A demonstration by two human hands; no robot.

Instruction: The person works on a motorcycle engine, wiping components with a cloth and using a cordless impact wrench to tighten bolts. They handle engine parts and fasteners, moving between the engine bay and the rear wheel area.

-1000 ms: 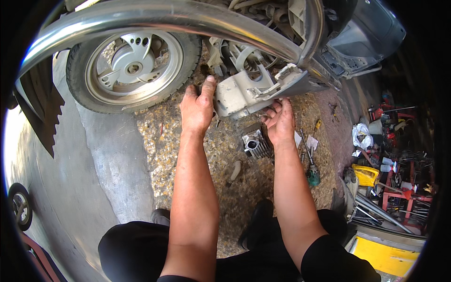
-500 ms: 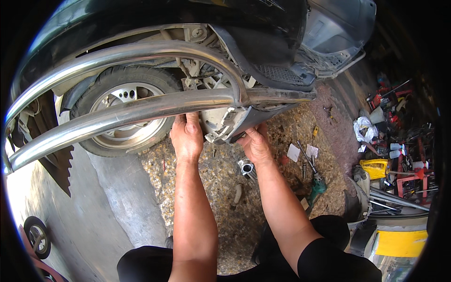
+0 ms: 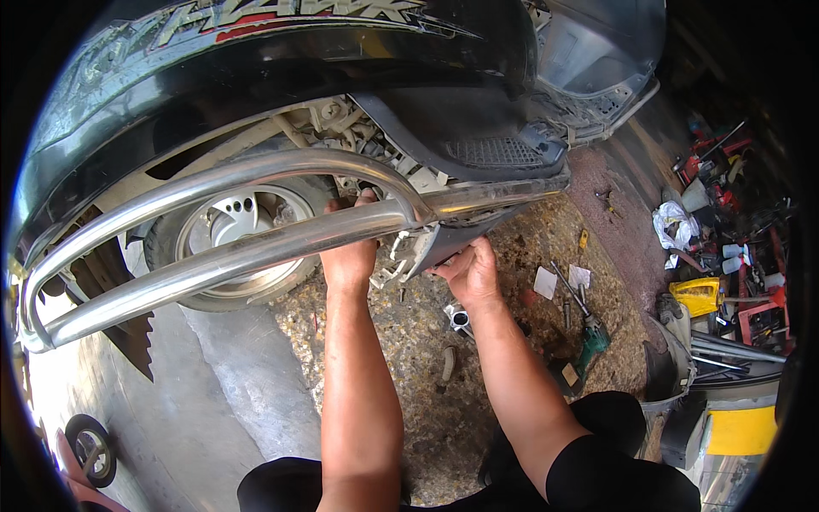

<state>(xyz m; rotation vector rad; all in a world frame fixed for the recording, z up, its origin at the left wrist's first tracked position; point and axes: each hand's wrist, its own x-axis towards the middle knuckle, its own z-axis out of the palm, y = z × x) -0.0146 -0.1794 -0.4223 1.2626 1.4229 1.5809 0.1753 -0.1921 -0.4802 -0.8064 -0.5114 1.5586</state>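
A scooter with a black body (image 3: 281, 85) fills the top of the view, its side toward me. My left hand (image 3: 350, 260) reaches up behind the lower chrome guard bar (image 3: 281, 247), beside the wheel (image 3: 235, 218). Bent fingertips show just above the bar; what they grip is hidden. My right hand (image 3: 472, 271) pinches the lower edge of a dark plastic panel (image 3: 444, 241) under the footboard (image 3: 495, 152), thumb and fingers closed on it. Pale brackets (image 3: 394, 260) hang between my two hands.
On the floor at right lie a green power drill (image 3: 593, 341) with a long bit, white paper pieces (image 3: 546, 282) and a metal cylindrical part (image 3: 459, 318). Cluttered tools and a yellow container (image 3: 695, 296) stand farther right. A loose small wheel (image 3: 90, 450) is at lower left.
The view has tilted upward, so the scooter sits lower in it. My left hand has pushed farther up behind the bar, its fingertips now showing above. My right hand stays on the panel edge.
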